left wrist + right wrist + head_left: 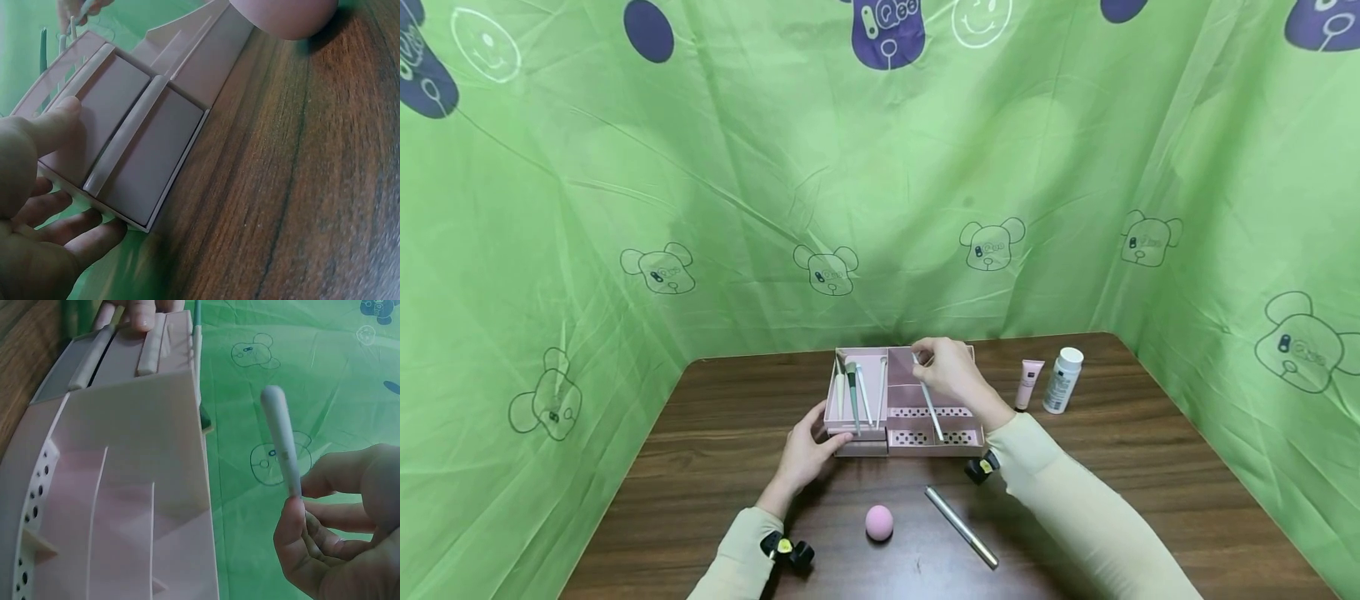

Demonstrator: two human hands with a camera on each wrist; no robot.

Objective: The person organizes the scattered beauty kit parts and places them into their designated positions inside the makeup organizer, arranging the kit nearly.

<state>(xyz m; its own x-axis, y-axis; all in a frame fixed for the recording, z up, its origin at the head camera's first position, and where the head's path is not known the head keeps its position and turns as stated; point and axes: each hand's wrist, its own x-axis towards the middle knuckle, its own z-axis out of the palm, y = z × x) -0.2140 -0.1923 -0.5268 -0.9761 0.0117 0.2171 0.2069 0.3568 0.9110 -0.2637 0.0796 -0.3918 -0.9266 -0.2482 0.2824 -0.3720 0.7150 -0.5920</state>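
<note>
A pale pink makeup organizer (861,449) stands near the table's back edge, with two drawers at left and divided compartments at right. My left hand (802,457) grips its left side; in the left wrist view the thumb (62,115) presses the upper drawer front and the fingers touch the side wall. Above the right compartments, my right hand (951,371) pinches a slim white makeup brush (932,412) between thumb and fingers. Its rounded handle end (280,425) sticks out, while the other end is hidden. Several brushes, including a green one (853,396), lie in the top left tray.
In front of the organizer are a pink ball (879,523) and a silver pen-like tube (961,527). To the right stand a pink squeeze tube (1028,383) and a white bottle (1063,381). A green curtain (880,167) hangs behind the wooden table (715,425).
</note>
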